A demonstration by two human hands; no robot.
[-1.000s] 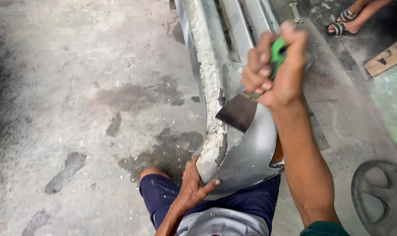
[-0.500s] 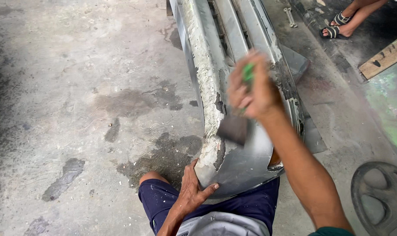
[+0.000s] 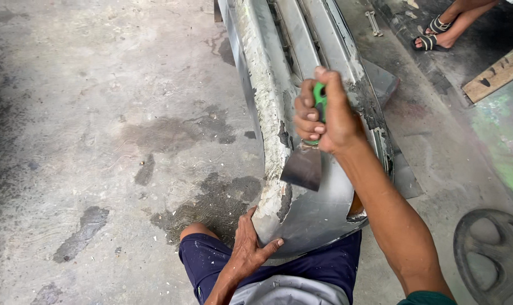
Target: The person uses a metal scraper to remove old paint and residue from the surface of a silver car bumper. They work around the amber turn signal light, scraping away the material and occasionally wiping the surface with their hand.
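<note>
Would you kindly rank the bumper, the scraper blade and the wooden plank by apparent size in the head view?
1. Grey bumper, by far the largest.
2. Wooden plank, partly cut off.
3. Scraper blade, though it is nearer the camera, so this is unsure.

green-handled scraper (image 3: 308,148), grey bumper (image 3: 318,209)

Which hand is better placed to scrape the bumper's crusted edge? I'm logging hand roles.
Probably the right hand: it grips the green-handled scraper beside the filler. The left hand lies flat, bracing the bumper.

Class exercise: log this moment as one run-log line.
right hand grips green-handled scraper, blade on bumper | left hand braces bumper's near end | filler strip along edge
</note>
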